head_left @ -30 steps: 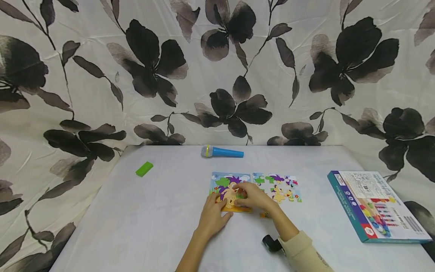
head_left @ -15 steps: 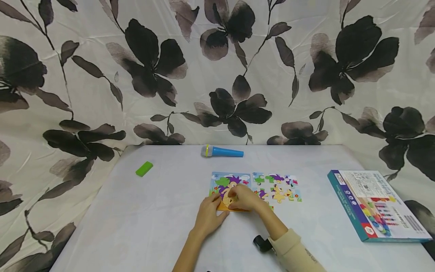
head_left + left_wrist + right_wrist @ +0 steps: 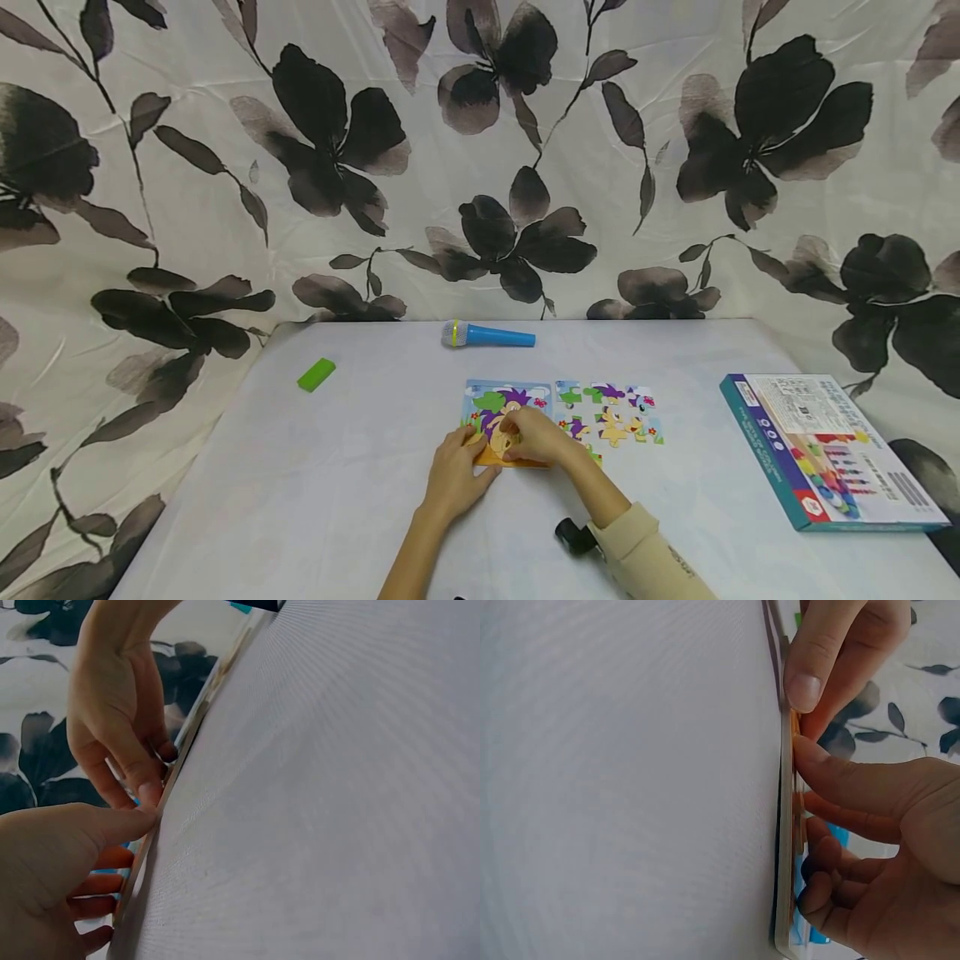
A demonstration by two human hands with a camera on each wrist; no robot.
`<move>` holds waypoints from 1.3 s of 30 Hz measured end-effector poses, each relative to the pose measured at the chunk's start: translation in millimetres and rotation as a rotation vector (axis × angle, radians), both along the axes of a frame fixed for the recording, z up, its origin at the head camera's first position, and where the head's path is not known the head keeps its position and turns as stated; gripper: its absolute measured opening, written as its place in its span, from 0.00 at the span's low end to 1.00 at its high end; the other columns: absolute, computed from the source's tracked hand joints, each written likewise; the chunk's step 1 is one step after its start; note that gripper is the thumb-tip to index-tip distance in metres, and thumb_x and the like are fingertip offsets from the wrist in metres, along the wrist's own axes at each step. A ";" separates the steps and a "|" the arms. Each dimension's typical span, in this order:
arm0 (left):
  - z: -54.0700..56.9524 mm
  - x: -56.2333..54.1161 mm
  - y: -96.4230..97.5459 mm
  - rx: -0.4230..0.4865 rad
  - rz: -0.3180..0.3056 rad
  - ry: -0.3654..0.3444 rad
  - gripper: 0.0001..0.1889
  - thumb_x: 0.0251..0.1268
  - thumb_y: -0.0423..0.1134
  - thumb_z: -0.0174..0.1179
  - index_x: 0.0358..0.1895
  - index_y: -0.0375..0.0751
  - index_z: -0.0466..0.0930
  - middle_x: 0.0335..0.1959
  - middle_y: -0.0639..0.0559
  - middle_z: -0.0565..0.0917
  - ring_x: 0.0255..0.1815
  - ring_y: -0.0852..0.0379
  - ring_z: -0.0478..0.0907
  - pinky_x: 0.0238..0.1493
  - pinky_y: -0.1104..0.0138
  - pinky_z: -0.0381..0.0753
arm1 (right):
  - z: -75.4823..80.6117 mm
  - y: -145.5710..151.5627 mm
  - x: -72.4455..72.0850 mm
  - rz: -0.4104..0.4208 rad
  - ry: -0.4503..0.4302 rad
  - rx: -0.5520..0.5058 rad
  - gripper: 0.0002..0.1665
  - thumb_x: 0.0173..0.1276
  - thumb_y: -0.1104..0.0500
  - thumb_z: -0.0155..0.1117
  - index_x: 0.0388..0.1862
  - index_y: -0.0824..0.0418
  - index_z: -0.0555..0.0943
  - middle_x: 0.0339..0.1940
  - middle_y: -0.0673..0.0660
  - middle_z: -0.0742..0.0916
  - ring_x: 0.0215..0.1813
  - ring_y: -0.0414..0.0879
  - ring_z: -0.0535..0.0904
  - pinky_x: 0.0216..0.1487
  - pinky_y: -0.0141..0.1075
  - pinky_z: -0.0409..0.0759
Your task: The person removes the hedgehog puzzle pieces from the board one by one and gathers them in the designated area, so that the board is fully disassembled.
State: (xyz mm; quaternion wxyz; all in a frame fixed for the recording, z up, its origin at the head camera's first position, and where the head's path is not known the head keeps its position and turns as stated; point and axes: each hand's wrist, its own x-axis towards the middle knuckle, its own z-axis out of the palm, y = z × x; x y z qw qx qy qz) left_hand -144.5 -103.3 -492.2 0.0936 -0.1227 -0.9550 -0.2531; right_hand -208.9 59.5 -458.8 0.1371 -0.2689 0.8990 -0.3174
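A cardboard puzzle board (image 3: 489,400) shows a purple-haired cartoon animal with a leafy green patch. My left hand (image 3: 452,473) rests at its lower left corner, fingers over the side and thumb along the near edge. Over the board's lower part, my right hand (image 3: 536,437) pinches a small puzzle piece between thumb and index finger; the hand mostly covers it. In the right wrist view, the right thumb and index finger meet low at the board's edge (image 3: 785,877), close to the left thumb. Several loose puzzle pieces (image 3: 612,433) lie just right of the board.
A blue toy microphone (image 3: 495,336) lies near the table's far edge. At the back left is a green block (image 3: 317,375). A flat boxed set (image 3: 840,454) occupies the right side. Floral cloth (image 3: 480,167) hangs behind the white table (image 3: 337,483).
My right hand has moved slightly left and down over the board, its fingers drawing closer together. The left hand has shifted a little left and remains at the board's corner.
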 end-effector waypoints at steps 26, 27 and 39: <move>-0.7 -0.7 -1.6 0.045 0.011 -0.007 0.24 0.54 0.44 0.66 0.51 0.30 0.79 0.55 0.38 0.76 0.58 0.42 0.71 0.60 0.50 0.68 | -6.0 12.9 7.6 -0.055 0.003 -0.196 0.08 0.65 0.67 0.59 0.42 0.62 0.81 0.22 0.50 0.76 0.26 0.41 0.68 0.25 0.30 0.66; -0.9 -0.7 -1.8 0.045 0.010 -0.004 0.24 0.54 0.44 0.67 0.51 0.30 0.80 0.55 0.38 0.77 0.58 0.42 0.71 0.60 0.50 0.68 | -6.1 14.7 7.8 -0.062 -0.001 -0.213 0.08 0.66 0.67 0.59 0.42 0.62 0.81 0.22 0.50 0.75 0.26 0.41 0.67 0.24 0.29 0.66; -3.7 -1.6 -3.5 0.047 0.017 -0.001 0.24 0.53 0.43 0.66 0.51 0.30 0.79 0.55 0.39 0.76 0.59 0.42 0.70 0.60 0.50 0.68 | -3.0 49.5 9.1 -0.070 -0.046 -0.272 0.10 0.65 0.66 0.60 0.45 0.62 0.82 0.29 0.51 0.78 0.30 0.43 0.70 0.30 0.31 0.71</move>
